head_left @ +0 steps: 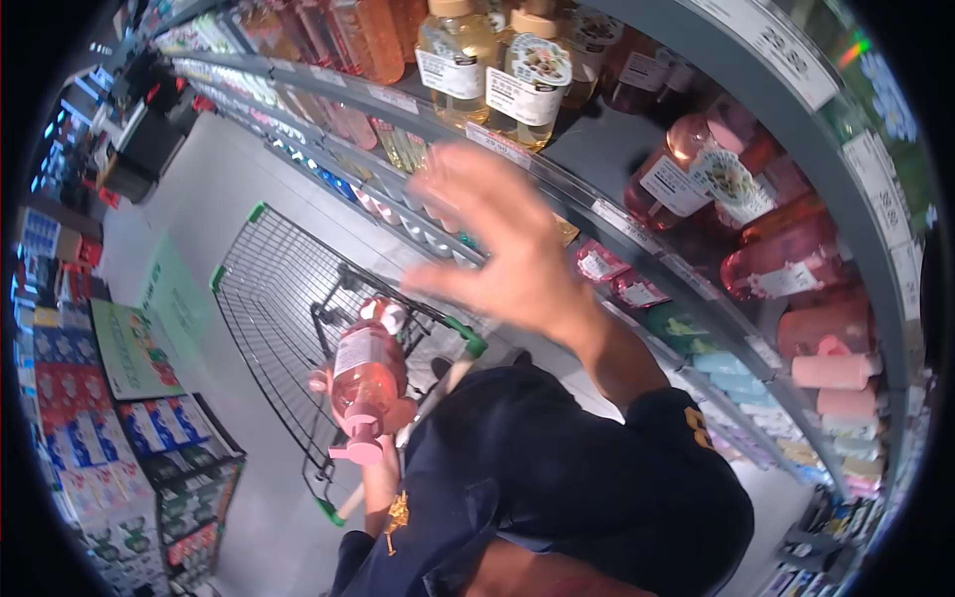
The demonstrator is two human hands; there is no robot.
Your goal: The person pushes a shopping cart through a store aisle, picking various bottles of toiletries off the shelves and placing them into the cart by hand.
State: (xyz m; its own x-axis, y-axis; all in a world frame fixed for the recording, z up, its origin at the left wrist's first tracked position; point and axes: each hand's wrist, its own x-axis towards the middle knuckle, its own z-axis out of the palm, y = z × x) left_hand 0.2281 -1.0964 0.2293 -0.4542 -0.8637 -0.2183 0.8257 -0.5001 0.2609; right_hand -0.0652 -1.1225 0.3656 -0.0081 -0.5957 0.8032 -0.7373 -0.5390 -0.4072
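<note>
My left hand (400,414) is wrapped round a clear pink pump bottle (370,370) with a white label and a pink pump head. The bottle is above the wire shopping cart (264,289), near its handle. Raised in front of the shelf, my right hand (497,239) has its fingers apart, slightly blurred, with nothing in it. Beyond it, yellowish bottles (527,95) with white labels stand at the shelf edge. Pink bottles (668,189) are further right on that shelf, and one pink bottle (786,264) lies tilted there.
A curved grey shelf edge (587,204) with price tags runs diagonally across the view. Small pink packets (637,289) and rolled towels (831,371) are on the shelving. Stacked boxed goods (90,438) stand at the left, beside the tiled floor.
</note>
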